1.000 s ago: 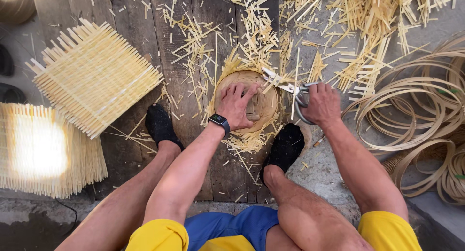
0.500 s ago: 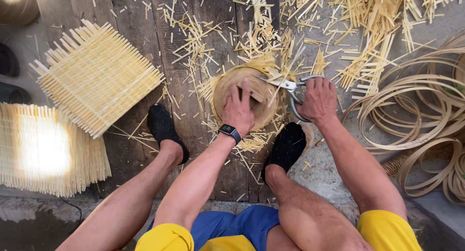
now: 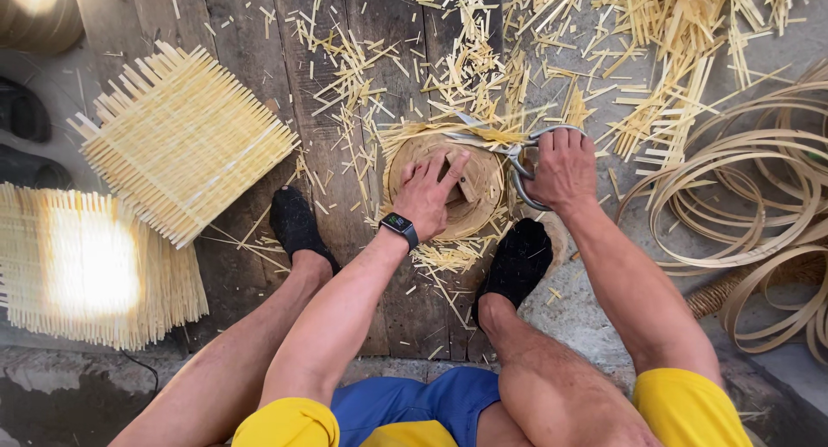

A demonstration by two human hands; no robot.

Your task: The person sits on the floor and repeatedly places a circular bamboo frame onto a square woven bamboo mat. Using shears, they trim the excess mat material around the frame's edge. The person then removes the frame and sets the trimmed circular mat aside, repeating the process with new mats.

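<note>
Left hand (image 3: pixel 429 192) flat, open on round woven disc (image 3: pixel 444 184), right hand (image 3: pixel 562 166) gripping shears (image 3: pixel 517 158) at its rim

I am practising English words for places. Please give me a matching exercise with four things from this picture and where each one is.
Things:
1. left hand
2. right hand
3. square woven mat
4. coiled bamboo hoops

Places:
A. far right, on the ground
B. gripping the shears handles
C. pressed flat on the round woven disc
D. left of the feet, on the boards

Pairs: 1-C, 2-B, 3-D, 4-A
</note>
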